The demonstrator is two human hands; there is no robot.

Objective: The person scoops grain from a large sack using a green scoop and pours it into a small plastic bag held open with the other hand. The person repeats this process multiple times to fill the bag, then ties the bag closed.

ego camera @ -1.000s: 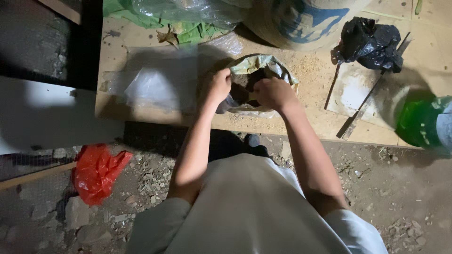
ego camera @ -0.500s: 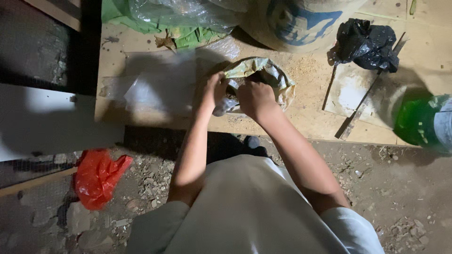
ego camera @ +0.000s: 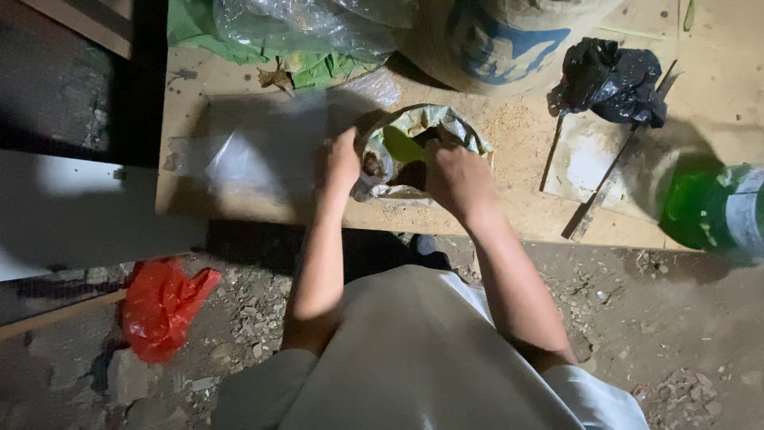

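Crumpled translucent plastic bag [ego camera: 446, 127], greenish-tinted, mouth rolled open and facing up, dark soil-like fill inside, sits upright on the wooden board near its front edge, rim pinched at left side and right side.

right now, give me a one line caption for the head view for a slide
Both hands, left and right, grip the rim of an open bag of dark material on a wooden board.
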